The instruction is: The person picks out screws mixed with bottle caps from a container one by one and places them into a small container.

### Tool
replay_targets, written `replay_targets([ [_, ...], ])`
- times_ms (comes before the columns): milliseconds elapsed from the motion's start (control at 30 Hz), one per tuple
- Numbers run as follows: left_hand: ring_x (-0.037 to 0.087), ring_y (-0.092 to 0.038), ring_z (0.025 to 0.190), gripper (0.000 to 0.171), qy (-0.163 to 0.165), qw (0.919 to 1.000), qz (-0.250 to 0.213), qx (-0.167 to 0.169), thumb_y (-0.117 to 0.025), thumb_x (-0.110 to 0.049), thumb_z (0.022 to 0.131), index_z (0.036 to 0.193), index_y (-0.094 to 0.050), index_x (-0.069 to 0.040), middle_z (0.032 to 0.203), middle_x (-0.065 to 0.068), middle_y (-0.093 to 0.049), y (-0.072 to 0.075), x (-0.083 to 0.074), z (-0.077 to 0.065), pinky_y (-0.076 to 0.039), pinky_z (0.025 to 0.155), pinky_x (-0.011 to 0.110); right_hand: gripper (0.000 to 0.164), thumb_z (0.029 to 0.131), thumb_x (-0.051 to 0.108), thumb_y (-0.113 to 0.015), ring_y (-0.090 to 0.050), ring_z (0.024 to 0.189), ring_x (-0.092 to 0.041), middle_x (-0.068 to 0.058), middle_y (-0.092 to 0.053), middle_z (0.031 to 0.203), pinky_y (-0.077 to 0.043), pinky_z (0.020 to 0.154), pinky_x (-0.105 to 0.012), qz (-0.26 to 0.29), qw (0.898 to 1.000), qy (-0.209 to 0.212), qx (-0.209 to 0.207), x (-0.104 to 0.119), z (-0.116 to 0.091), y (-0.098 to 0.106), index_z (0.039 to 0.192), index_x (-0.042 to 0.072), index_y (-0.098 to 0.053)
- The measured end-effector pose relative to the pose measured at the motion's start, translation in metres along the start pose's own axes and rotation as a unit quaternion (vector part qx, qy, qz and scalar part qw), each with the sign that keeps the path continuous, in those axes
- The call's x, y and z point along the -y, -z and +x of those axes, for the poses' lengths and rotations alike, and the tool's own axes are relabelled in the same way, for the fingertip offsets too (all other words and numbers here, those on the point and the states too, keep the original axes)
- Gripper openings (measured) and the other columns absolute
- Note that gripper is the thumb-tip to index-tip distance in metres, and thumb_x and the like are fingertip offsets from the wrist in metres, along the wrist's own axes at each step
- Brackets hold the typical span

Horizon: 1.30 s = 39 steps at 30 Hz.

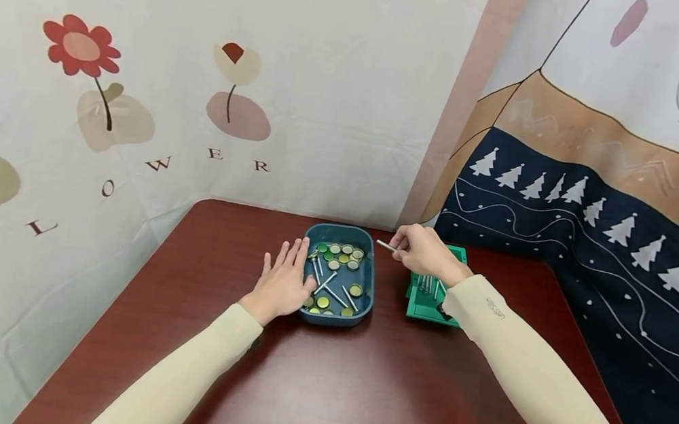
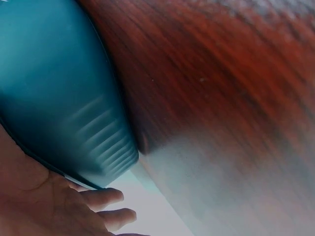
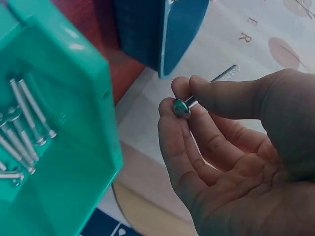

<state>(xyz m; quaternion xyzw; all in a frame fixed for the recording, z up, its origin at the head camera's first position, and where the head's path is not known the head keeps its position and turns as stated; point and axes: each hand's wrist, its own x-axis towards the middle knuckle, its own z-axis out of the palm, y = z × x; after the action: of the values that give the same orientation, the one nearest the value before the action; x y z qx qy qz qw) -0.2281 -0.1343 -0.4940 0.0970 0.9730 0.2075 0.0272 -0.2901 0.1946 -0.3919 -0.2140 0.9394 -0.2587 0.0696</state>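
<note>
My right hand (image 1: pixel 426 253) pinches a silver bolt (image 3: pixel 182 108) between thumb and fingers, its round head toward the camera in the right wrist view. In the head view the bolt points left, toward the dark blue bin (image 1: pixel 371 283). Bottle caps (image 1: pixel 356 290) and several loose bolts (image 1: pixel 337 296) lie inside that bin. With fingers straight and spread, my left hand (image 1: pixel 282 280) rests against the bin's left rim. Below my right hand is a green tray (image 1: pixel 434 314), partly hidden by the forearm, holding several bolts (image 3: pixel 23 130).
Both containers stand near the back of a dark red wooden table (image 1: pixel 323 381). Behind it hangs a pale cloth (image 1: pixel 339 89) printed with flowers and letters. A navy cloth (image 1: pixel 603 278) with white trees hangs along the right.
</note>
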Motion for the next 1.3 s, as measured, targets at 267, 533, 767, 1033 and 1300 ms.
replay_targets([
  [267,0.049,-0.009,0.184,0.09,0.005,1.0,0.0,-0.003,-0.051,-0.038,0.118,0.189,-0.004,-0.01,0.197,0.021,-0.014,0.002,0.003,0.0,-0.007,0.143,0.081,0.006,0.111,0.008,-0.075,-0.071,0.084,-0.021,-0.009,-0.083,0.104,-0.059,0.086,-0.039,-0.009,1.0,-0.012,-0.009,-0.013,-0.006,0.012,0.115,0.007,-0.079],
  [533,0.048,-0.008,0.185,0.09,0.004,0.9999,0.003,0.01,-0.05,-0.038,0.118,0.189,-0.003,-0.01,0.197,0.02,-0.012,-0.002,0.001,0.001,-0.006,0.144,0.08,0.032,0.111,0.002,-0.068,-0.074,0.083,-0.019,-0.014,-0.081,0.106,-0.057,0.08,-0.033,0.016,0.999,-0.031,-0.005,-0.039,-0.024,0.018,0.143,0.0,-0.071],
  [767,0.048,-0.009,0.184,0.09,0.003,1.0,0.006,0.005,-0.051,-0.037,0.117,0.189,-0.004,-0.01,0.197,0.021,-0.014,-0.001,0.001,0.001,-0.007,0.144,0.081,0.061,0.108,-0.005,-0.065,-0.083,0.091,-0.024,-0.017,-0.082,0.107,-0.056,0.072,-0.031,0.025,0.998,-0.051,0.013,-0.052,-0.032,0.022,0.168,0.008,-0.06],
  [1033,0.049,-0.01,0.184,0.089,0.001,1.0,0.007,0.004,-0.05,-0.036,0.117,0.189,-0.005,-0.009,0.197,0.021,-0.015,-0.001,0.001,0.002,-0.009,0.143,0.081,0.058,0.108,-0.002,-0.071,-0.088,0.091,-0.027,-0.029,-0.084,0.117,-0.074,0.088,-0.041,0.064,0.992,-0.104,0.022,-0.066,-0.037,0.023,0.165,-0.001,-0.06],
  [1300,0.048,-0.01,0.184,0.088,0.003,0.9999,0.012,0.001,-0.049,-0.037,0.117,0.189,-0.006,-0.009,0.197,0.021,-0.016,-0.001,0.0,0.003,-0.009,0.143,0.081,0.05,0.11,0.004,-0.074,-0.088,0.083,-0.027,-0.028,-0.082,0.108,-0.074,0.078,-0.043,0.089,0.987,-0.129,0.032,-0.075,-0.033,0.022,0.157,-0.008,-0.064],
])
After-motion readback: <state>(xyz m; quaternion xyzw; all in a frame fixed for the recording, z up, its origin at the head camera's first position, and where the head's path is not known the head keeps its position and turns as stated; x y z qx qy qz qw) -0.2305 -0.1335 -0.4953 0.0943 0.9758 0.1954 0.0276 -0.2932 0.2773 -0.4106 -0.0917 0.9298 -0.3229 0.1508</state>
